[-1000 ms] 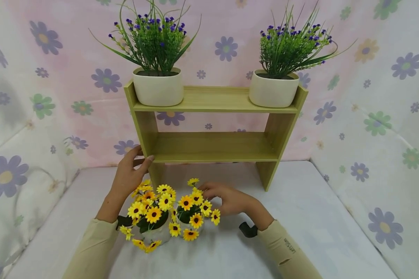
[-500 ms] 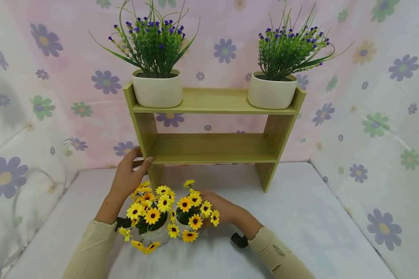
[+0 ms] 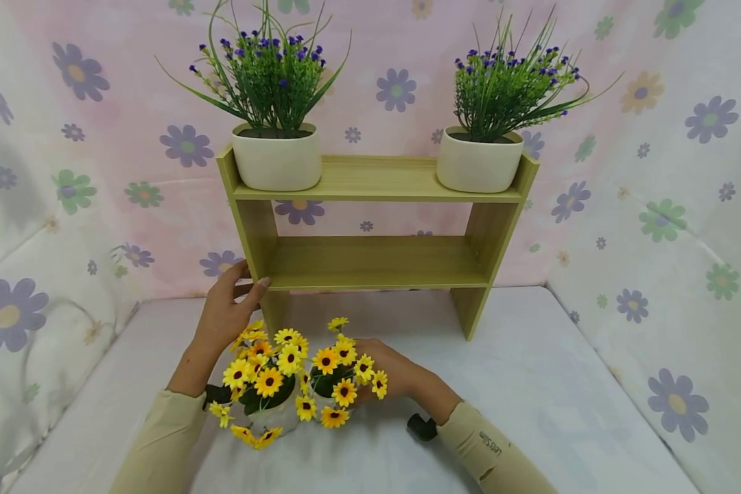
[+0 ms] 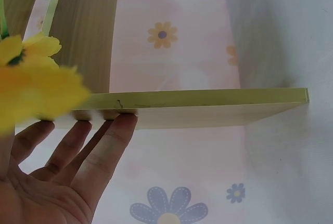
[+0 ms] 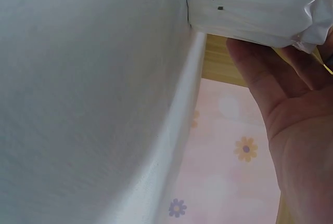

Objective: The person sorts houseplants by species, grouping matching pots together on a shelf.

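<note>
In the head view my left hand (image 3: 227,310) holds the left side panel of a wooden shelf (image 3: 377,261). Its thumb lies over the front edge by the middle board. The left wrist view shows fairly straight fingers of that hand (image 4: 78,174) touching the panel's outer face (image 4: 208,116). Two pots of yellow daisies stand in front: a left one (image 3: 269,382) and a smaller right one (image 3: 344,393). My right hand (image 3: 395,370) grips the smaller pot's right side; flowers hide its fingertips. In the right wrist view, fingers (image 5: 260,73) lie against that plastic-wrapped white pot (image 5: 250,8).
Two cream planters with purple flowers stand on the top board, one at the left end (image 3: 276,161) and one at the right end (image 3: 478,165). White cloth covers the table (image 3: 568,384). A floral backdrop (image 3: 395,89) surrounds it on the back and sides.
The right hand has moved left and down, from the edge of the right-hand daisies to the side of their pot. Since half a second ago it stays there. The left hand keeps its place.
</note>
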Tool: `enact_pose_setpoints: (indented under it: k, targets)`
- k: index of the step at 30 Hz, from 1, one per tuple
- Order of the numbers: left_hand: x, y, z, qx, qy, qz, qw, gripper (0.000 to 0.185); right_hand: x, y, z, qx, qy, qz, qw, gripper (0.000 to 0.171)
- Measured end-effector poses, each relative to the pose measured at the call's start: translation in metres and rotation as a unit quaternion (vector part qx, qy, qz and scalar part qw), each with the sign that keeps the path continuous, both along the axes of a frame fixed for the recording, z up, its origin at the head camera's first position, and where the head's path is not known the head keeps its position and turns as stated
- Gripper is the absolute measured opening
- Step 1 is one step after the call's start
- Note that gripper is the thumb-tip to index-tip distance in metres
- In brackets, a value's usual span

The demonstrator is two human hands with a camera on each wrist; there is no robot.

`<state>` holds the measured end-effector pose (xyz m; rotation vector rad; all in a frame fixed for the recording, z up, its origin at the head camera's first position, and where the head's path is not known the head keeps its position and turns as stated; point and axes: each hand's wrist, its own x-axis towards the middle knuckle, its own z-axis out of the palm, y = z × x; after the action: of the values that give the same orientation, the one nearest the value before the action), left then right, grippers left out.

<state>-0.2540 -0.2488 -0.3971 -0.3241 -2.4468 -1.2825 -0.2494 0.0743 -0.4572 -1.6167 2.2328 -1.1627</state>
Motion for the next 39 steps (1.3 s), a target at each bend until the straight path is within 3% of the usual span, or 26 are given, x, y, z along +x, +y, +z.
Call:
enact_pose_setpoints:
  k: [21, 27, 35, 39]
  targets:
    - [-0.001, 0.001, -0.002, 0.004, 0.000, -0.008, 1.0000, 0.061, 0.001, 0.007, 0.002, 0.001, -0.009, -0.033, 0.999, 0.065]
    - [-0.002, 0.001, -0.001, 0.014, 0.004, -0.015, 0.9998, 0.059, -0.001, 0.015, 0.013, -0.019, -0.025, -0.055, 0.998, 0.064]
    - [-0.002, 0.000, 0.000, 0.015, 0.003, -0.014, 0.9998, 0.060, -0.004, 0.025, 0.031, -0.072, -0.039, -0.051, 0.995, 0.064]
    - [-0.002, 0.000, 0.000, 0.011, 0.001, -0.011, 0.9999, 0.061, -0.005, 0.031, 0.041, -0.105, -0.023, -0.052, 0.993, 0.067]
